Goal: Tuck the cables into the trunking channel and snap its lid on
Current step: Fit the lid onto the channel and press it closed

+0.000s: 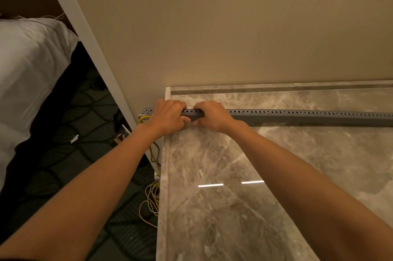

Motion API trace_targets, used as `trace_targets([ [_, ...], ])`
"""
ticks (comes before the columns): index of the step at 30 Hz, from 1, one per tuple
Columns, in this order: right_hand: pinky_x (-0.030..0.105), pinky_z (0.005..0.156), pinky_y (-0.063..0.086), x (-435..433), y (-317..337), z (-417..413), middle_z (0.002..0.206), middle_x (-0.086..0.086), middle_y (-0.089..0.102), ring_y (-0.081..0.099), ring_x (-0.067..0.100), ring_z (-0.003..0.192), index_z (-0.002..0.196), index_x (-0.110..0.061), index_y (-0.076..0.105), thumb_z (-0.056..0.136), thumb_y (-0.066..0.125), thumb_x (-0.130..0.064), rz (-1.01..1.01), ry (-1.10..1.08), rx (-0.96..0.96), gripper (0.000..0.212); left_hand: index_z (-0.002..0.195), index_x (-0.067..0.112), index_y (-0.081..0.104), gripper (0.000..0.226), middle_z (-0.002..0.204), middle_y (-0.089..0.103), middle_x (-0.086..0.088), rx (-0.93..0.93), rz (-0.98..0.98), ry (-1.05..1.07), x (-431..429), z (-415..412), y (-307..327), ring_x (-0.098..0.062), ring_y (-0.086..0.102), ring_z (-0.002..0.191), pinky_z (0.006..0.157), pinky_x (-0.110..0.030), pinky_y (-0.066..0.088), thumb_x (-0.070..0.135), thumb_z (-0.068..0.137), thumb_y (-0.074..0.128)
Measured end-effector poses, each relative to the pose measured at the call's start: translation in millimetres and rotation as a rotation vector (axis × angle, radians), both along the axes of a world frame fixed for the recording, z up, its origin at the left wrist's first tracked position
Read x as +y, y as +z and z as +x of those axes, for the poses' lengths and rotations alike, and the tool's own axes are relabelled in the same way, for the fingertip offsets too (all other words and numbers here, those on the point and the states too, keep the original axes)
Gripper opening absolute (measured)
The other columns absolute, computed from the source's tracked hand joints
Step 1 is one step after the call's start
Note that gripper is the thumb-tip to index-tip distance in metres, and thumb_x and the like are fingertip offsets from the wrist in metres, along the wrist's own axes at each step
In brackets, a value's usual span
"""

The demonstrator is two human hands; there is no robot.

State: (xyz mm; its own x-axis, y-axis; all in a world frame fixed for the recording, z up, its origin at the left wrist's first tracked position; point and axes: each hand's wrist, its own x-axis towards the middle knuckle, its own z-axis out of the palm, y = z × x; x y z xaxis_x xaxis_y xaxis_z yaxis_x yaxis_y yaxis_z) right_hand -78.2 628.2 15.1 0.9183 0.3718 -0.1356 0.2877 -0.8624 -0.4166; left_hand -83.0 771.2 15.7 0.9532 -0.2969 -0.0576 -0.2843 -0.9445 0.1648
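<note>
A long grey trunking channel (308,116) with a row of small holes lies across the marble countertop (234,175), running from its left edge off to the right. My left hand (168,116) and my right hand (212,115) sit side by side near its left end, fingers curled over the top and thumbs on the front face. Yellow cables (144,117) come out of the channel's left end, just left of my left hand. More yellow and grey cable (152,201) hangs in loops beside the counter's left edge. Whether the lid is seated under my hands is hidden.
A beige wall (234,26) rises behind the counter. A white door frame (89,43) slants down the left. Dark patterned carpet (85,133) lies below, with a white bed (27,73) at far left and small white scraps (74,139) on the floor.
</note>
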Motion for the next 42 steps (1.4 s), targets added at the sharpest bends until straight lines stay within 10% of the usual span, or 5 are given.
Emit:
trace_targets([
  [20, 0.037, 0.085, 0.043, 44, 2, 0, 0.109, 0.015, 0.067, 0.058, 0.032, 0.103, 0.106, -0.006, 0.064, 0.085, 0.065, -0.024, 0.025, 0.000, 0.026, 0.028, 0.106, 0.007, 0.065, 0.025, 0.091, 0.056, 0.001, 0.117, -0.343, 0.096, 82, -1, -1, -0.013, 0.051, 0.084, 0.059, -0.011, 0.033, 0.016, 0.083, 0.069],
  [28, 0.028, 0.071, 0.031, 44, 3, 2, 0.104, 0.016, 0.069, 0.059, 0.032, 0.097, 0.103, -0.006, 0.067, 0.084, 0.066, -0.025, 0.018, -0.008, 0.001, 0.026, 0.108, 0.008, 0.070, 0.028, 0.087, 0.059, -0.002, 0.061, -0.315, 0.132, 79, -1, 1, -0.016, 0.050, 0.081, 0.068, -0.028, 0.034, 0.017, 0.082, 0.070],
  [42, 0.041, 0.098, 0.040, -40, 5, -19, 0.130, 0.013, 0.054, 0.050, 0.031, 0.117, 0.133, -0.008, 0.042, 0.086, 0.062, -0.018, -0.066, -0.159, -0.087, 0.052, 0.128, 0.006, 0.045, 0.040, 0.128, 0.051, -0.012, -0.194, 0.302, -0.234, -38, -18, 7, -0.029, 0.049, 0.117, 0.096, -0.036, 0.038, 0.021, 0.092, 0.053],
])
